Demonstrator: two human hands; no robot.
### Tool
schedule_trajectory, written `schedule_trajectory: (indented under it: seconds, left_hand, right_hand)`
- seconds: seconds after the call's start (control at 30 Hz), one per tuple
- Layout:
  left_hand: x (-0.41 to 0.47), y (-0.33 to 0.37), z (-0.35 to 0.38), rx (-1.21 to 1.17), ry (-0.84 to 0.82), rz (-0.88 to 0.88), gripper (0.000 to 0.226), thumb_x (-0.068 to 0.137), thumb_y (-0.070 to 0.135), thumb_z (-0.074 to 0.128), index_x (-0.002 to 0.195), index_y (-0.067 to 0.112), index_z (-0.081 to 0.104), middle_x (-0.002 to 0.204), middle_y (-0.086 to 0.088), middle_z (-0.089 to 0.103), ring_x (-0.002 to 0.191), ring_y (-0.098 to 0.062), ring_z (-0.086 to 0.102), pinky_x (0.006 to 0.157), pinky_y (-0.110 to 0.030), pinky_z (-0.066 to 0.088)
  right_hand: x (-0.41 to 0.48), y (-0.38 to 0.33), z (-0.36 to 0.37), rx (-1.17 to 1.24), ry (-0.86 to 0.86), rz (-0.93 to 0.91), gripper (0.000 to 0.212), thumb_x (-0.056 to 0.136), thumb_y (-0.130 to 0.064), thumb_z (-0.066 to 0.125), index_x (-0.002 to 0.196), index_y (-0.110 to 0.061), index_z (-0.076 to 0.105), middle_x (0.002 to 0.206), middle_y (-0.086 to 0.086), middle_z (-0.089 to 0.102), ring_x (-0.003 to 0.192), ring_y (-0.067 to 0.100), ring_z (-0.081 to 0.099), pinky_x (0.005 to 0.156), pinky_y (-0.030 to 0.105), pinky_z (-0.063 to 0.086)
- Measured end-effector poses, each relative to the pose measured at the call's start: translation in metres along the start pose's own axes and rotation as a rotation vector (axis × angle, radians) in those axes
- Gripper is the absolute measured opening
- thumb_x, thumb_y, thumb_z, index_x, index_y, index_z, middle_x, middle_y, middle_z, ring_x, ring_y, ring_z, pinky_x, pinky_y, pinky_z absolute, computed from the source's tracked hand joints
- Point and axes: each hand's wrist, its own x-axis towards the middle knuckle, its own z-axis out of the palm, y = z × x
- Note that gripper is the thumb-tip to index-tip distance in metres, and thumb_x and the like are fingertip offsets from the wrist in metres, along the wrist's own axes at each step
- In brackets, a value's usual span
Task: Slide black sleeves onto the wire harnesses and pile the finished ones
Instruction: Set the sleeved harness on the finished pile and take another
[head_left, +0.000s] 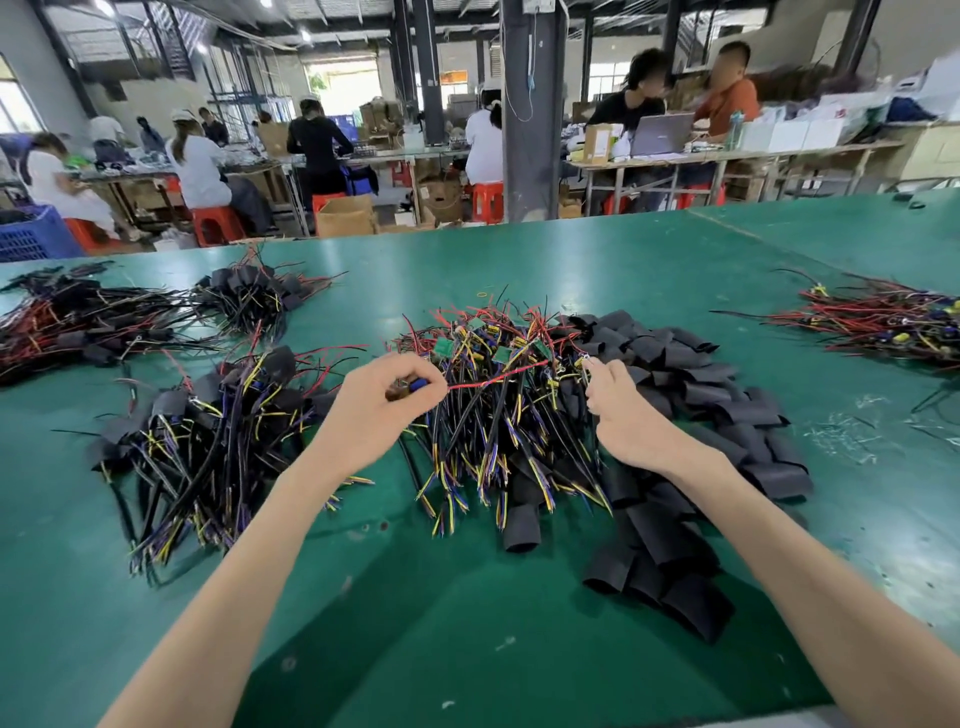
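You see a bright, evenly lit hall: ceiling lamps (104, 7) and a daylit far doorway (343, 85) blow out white. The green table (649, 260) carries soft sheen and faint arm shadows. Wide-angle bending curves the edges; distant workers look soft, and faces are blurred.

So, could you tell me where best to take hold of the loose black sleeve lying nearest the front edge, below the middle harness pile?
Probably pinch the sleeve across its flattened middle, coming from above on the near side. It lies flat on the table, open mouth toward you, far end tucked under the harness pile. The right hand is nearer.
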Motion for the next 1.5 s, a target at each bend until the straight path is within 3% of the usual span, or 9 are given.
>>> schedule_trajectory:
  seconds: [0.13,0.27,0.4,0.5,0.67,0.9,1.0,1.4,1.5]
  left_hand:
    - [-0.004,-0.003,0.001,-0.12,-0.052,-0.01,0.017,0.087,0.014,0.066,0.075,0.026,0.065,0.076,0.015,0.062,0.049,0.004,0.044,0.053,-0.006,0.032]
    - [-0.005,-0.003,-0.001,-0.224,-0.081,-0.03,0.018,0.089,0.012,0.063,0.075,0.023,0.064,0.06,0.019,0.056,0.044,0.003,0.037,0.045,-0.005,0.027]
    - [-0.008,0.0,-0.001,-0.317,-0.113,-0.092,0.017,0.09,0.011,0.062,0.075,0.019,0.062,0.055,0.019,0.051,0.041,0.002,0.033,0.041,-0.004,0.025]
    - [-0.011,0.002,-0.001,-0.319,-0.139,-0.11,0.015,0.09,0.011,0.061,0.077,0.018,0.061,0.048,0.021,0.048,0.039,0.004,0.035,0.041,-0.002,0.025]
    - [-0.012,0.001,-0.002,-0.344,-0.171,-0.113,0.014,0.091,0.013,0.061,0.077,0.017,0.061,0.047,0.02,0.046,0.039,0.001,0.03,0.041,-0.003,0.023]
    - [-0.011,-0.002,0.001,-0.3,-0.215,-0.127,0.018,0.09,0.019,0.063,0.073,0.026,0.063,0.059,0.017,0.049,0.044,-0.003,0.025,0.042,-0.009,0.023]
    - [-0.011,-0.005,0.001,-0.219,-0.207,-0.129,0.015,0.088,0.025,0.065,0.073,0.028,0.064,0.069,0.008,0.053,0.051,-0.01,0.028,0.05,-0.019,0.028]
    - [-0.012,-0.004,0.004,-0.058,-0.162,-0.082,0.016,0.084,0.022,0.067,0.07,0.03,0.066,0.07,0.012,0.06,0.047,-0.002,0.038,0.052,-0.016,0.03]
    - [-0.013,0.0,0.008,-0.014,-0.098,-0.042,0.01,0.083,0.02,0.07,0.077,0.028,0.068,0.084,0.01,0.063,0.066,0.003,0.05,0.066,-0.01,0.035]
  right_hand:
    - [0.0,0.001,0.001,-0.016,-0.041,-0.021,0.075,0.086,0.018,0.033,0.148,-0.001,-0.003,0.112,0.005,0.017,0.07,0.01,0.033,0.067,0.021,0.03]
    - [-0.001,-0.001,0.0,0.057,0.015,-0.151,0.078,0.091,0.009,0.045,0.151,-0.014,-0.001,0.114,0.008,0.035,0.098,0.02,0.046,0.083,0.014,0.029]
    - [-0.004,-0.002,-0.001,0.188,0.109,-0.218,0.084,0.085,-0.005,0.066,0.149,-0.029,0.018,0.123,0.003,0.057,0.12,0.021,0.046,0.101,0.026,0.03]
    - [-0.004,-0.002,-0.001,0.247,0.143,-0.209,0.079,0.079,-0.004,0.072,0.143,-0.029,0.033,0.103,-0.013,0.061,0.107,0.019,0.054,0.102,0.035,0.038]
    - [-0.005,-0.003,-0.003,0.331,0.194,-0.233,0.065,0.077,0.001,0.071,0.13,-0.025,0.044,0.106,-0.011,0.067,0.106,0.015,0.059,0.102,0.038,0.042]
    - [-0.008,-0.01,-0.003,0.402,0.179,-0.244,0.062,0.076,0.005,0.07,0.127,-0.022,0.048,0.097,-0.025,0.063,0.096,-0.01,0.057,0.087,0.002,0.038]
    - [-0.008,-0.008,-0.003,0.413,0.187,-0.245,0.061,0.076,0.005,0.07,0.126,-0.022,0.049,0.099,-0.022,0.065,0.097,-0.023,0.051,0.081,-0.003,0.035]
    - [-0.009,-0.009,-0.004,0.365,0.219,-0.284,0.061,0.074,0.003,0.072,0.123,-0.027,0.051,0.104,-0.021,0.067,0.1,-0.008,0.056,0.087,0.002,0.036]
    - [-0.009,-0.012,-0.002,0.187,0.274,-0.349,0.059,0.074,-0.002,0.073,0.124,-0.023,0.052,0.106,-0.025,0.062,0.101,-0.009,0.049,0.095,0.001,0.022]
